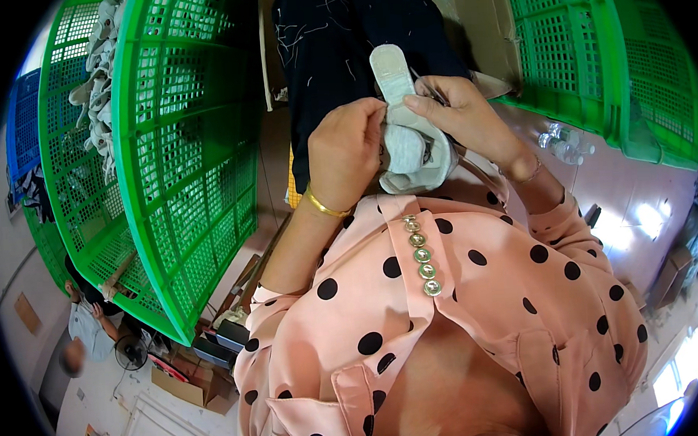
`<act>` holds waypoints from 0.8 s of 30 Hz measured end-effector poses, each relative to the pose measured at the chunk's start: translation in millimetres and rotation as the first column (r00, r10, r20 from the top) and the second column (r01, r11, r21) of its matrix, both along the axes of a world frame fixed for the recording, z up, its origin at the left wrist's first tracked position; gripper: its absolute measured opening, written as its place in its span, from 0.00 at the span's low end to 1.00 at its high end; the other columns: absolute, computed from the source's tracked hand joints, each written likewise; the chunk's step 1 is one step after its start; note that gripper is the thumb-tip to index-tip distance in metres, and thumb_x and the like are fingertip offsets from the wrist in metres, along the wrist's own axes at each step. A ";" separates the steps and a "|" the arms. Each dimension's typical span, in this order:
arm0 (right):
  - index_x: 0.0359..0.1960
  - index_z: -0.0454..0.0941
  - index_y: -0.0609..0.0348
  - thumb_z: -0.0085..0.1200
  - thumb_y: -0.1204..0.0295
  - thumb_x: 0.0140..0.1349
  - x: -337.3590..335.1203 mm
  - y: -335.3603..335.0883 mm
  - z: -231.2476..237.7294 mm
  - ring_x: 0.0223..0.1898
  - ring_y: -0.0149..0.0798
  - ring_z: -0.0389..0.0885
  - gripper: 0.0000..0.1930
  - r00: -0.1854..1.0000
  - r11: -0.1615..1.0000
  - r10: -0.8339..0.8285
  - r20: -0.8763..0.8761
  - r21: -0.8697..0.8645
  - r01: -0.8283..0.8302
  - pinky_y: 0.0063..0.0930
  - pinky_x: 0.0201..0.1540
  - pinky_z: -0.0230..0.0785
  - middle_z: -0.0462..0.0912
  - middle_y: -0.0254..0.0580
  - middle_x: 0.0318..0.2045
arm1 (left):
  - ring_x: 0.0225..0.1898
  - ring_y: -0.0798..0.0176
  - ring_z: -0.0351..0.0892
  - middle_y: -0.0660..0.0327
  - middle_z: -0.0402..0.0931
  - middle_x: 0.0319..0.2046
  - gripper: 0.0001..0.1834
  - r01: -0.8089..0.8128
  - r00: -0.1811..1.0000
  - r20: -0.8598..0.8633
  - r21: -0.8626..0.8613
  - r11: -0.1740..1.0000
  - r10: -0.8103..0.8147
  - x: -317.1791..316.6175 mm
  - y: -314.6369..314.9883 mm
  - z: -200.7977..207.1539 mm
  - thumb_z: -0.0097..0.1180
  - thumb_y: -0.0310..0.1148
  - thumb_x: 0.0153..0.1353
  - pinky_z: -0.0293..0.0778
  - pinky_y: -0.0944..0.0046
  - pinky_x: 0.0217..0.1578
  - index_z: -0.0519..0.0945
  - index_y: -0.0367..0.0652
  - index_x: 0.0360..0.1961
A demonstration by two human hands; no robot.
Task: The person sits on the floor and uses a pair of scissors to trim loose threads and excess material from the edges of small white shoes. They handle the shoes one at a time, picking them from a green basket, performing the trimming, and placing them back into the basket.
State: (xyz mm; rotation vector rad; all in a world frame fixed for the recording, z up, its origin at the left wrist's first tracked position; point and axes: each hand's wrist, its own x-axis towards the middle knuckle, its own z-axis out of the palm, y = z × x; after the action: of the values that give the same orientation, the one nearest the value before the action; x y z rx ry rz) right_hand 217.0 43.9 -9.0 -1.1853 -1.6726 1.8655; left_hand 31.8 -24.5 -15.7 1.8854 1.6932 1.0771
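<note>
A pale off-white shoe upper (433,169), with a long rounded flap (391,64) pointing away from me, is held over my lap. My left hand (347,149) is closed at its left side, thumb and forefinger pinched near the base of the flap. On the right side, my right hand (464,116) grips the upper with its thumb lying on the pale material. A thin dark thing (431,92) shows by the right fingers; its kind is hard to make out. White padding (405,147) fills the opening nearest me.
Green plastic crates (191,147) stand upright at my left, one holding several pale pieces (99,89). More green crates (569,41) are at my right, near clear plastic bottles (565,145). A cardboard box (477,22) is beyond my knees. Another person (90,330) is far left, beside a fan (131,352).
</note>
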 end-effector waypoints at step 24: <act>0.21 0.66 0.52 0.54 0.46 0.58 5.4 3.2 21.0 0.15 0.34 0.72 0.23 0.761 0.209 -0.095 0.641 0.761 -0.615 0.24 0.21 0.64 0.69 0.33 0.11 | 0.27 0.77 0.76 0.64 0.81 0.28 0.09 0.406 0.651 0.698 -0.653 0.640 0.299 -24.9 8.6 10.2 0.63 0.26 0.58 0.72 0.76 0.28 0.83 0.32 0.38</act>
State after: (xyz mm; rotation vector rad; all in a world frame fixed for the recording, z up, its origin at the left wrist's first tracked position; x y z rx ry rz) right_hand 222.4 47.0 12.0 -0.8310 -2.8383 0.0834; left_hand 6.9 -15.9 -5.4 0.7099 1.2123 0.7265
